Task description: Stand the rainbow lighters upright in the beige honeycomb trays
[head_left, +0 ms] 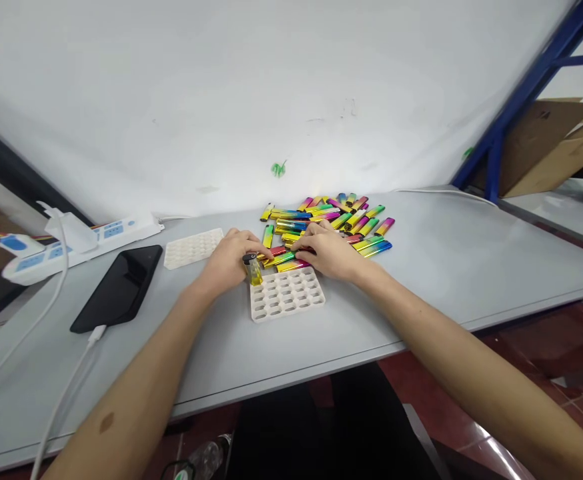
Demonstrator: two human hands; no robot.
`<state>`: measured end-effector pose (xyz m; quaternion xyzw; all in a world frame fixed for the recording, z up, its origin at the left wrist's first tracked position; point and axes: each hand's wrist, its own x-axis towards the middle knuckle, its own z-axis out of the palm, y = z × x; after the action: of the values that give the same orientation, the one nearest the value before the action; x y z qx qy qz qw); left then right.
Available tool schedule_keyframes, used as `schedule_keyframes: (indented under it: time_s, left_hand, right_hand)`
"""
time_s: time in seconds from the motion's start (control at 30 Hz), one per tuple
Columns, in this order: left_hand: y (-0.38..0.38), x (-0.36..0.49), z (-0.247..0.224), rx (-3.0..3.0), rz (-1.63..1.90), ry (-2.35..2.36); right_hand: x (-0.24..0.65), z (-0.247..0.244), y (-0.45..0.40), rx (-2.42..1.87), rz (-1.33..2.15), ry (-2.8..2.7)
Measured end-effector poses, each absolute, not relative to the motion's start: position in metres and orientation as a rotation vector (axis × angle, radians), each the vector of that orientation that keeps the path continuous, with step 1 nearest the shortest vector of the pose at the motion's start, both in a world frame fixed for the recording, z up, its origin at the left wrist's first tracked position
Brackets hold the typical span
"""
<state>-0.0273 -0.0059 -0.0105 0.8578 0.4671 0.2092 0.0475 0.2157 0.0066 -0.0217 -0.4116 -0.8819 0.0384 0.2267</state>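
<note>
Shiny multicoloured lighters (pixel 329 213) lie in a loose heap by the wall. My left hand (pixel 232 261) reaches in from the left, its fingers closed on a lighter with a red end (pixel 276 251) at the heap's front. From the right, my right hand (pixel 327 249) pinches the end of a yellow-green lighter (pixel 279 259) between thumb and fingers. Just in front is a white slotted tray (pixel 287 308). One yellow lighter with a black top (pixel 253 269) stands upright at the tray's back left corner, beside my left hand. My fingers partly hide the lighters under them.
A second white slotted tray (pixel 191 248) lies left of my left hand. Farther left are a black phone (pixel 119 288) on a white charging cable (pixel 76 383) and a white power strip (pixel 106 235). Cardboard boxes (pixel 546 147) stand behind a blue metal frame (pixel 494 157) at right.
</note>
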Motion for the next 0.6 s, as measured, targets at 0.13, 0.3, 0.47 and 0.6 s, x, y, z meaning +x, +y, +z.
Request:
schedule_keyframes:
  time_s: [0.13, 0.3, 0.47, 0.6]
  left_hand:
    - [-0.006, -0.027, -0.01, 2.613, 0.637, 1.406]
    - [-0.005, -0.027, -0.009, 2.604, 0.65, 1.392]
    - [-0.003, -0.029, -0.011, 2.617, 0.667, 1.377]
    - [-0.002, -0.029, -0.013, 2.613, 0.714, 1.398]
  right_hand:
    - [0.214, -0.021, 0.008, -1.196, 0.145, -2.448]
    - [0.212, -0.021, 0.005, -1.245, 0.108, -2.45]
    - [0.21, -0.019, 0.003, -1.078, 0.037, -2.363]
    - [0.207, -0.011, 0.001, -1.165, 0.451, -1.917]
